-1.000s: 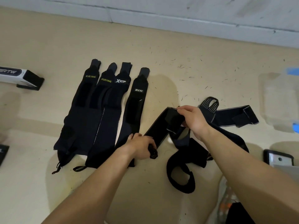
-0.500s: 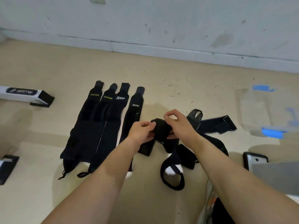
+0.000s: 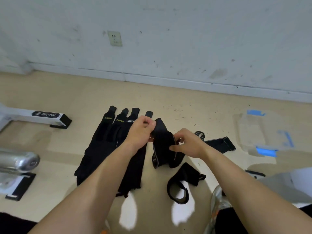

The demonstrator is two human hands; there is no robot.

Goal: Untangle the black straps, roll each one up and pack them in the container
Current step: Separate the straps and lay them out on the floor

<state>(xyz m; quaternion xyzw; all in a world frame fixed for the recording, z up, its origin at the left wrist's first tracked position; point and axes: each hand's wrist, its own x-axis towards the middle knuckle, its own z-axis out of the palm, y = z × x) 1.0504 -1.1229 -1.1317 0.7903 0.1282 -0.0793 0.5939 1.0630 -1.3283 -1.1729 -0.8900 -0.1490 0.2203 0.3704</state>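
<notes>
A folded black strap (image 3: 163,146) hangs in the air above the floor between my hands. My left hand (image 3: 141,130) pinches its upper left edge. My right hand (image 3: 189,144) grips its right side, fingers curled round the fabric. Several flattened black straps (image 3: 108,142) lie side by side on the floor to the left, partly hidden by my left forearm. A looped strap (image 3: 180,184) lies below my hands, and another strap (image 3: 221,144) stretches out to the right. The clear container (image 3: 263,132) with blue clips sits at the far right.
A white bar with a black end cap (image 3: 49,118) lies at the left. A chrome cylinder (image 3: 18,162) on a white base sits at the left edge. The wall with a socket (image 3: 115,38) runs along the back. A grey object (image 3: 287,184) sits at the right.
Both hands have lifted the strap higher off the floor and folded it more. The view has tilted up, showing more wall.
</notes>
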